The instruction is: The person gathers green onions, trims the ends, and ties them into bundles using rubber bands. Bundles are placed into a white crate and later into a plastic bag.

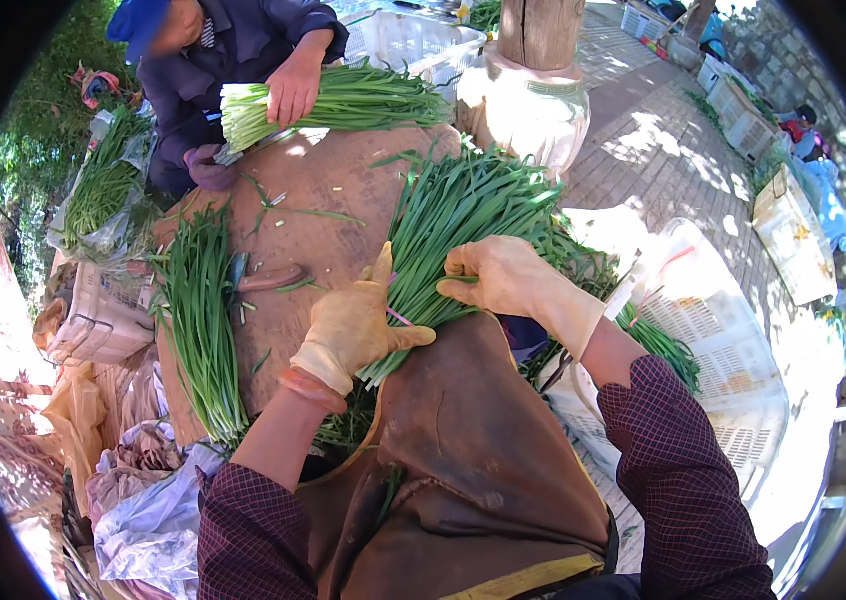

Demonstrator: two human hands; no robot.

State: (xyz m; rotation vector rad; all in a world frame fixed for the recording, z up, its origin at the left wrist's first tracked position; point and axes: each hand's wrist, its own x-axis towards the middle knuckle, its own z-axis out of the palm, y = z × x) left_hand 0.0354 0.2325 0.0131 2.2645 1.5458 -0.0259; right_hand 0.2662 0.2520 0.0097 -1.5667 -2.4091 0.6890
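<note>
A bundle of long green garlic chives [460,217] lies slanting from the table's edge to my lap, with a pink band around its lower part. My left hand [355,322], in a pale rubber glove, rests against the bundle's left side at the band, index finger raised and thumb across the stems. At the bundle's right side my gloved right hand [502,277] pinches a green blade between thumb and fingers. A second heap of chives [202,322] lies left on the wooden table [318,187]. Beside it is a knife with a wooden handle [271,279], its blade partly covered by leaves.
Across the table a co-worker's bare hand [294,88] holds another chive bundle [363,97]; their other hand [211,169] is gloved. A stone-based wooden post [524,105] stands behind. White plastic baskets [723,360] are at right, a crate [104,307] and plastic bags [153,525] at left.
</note>
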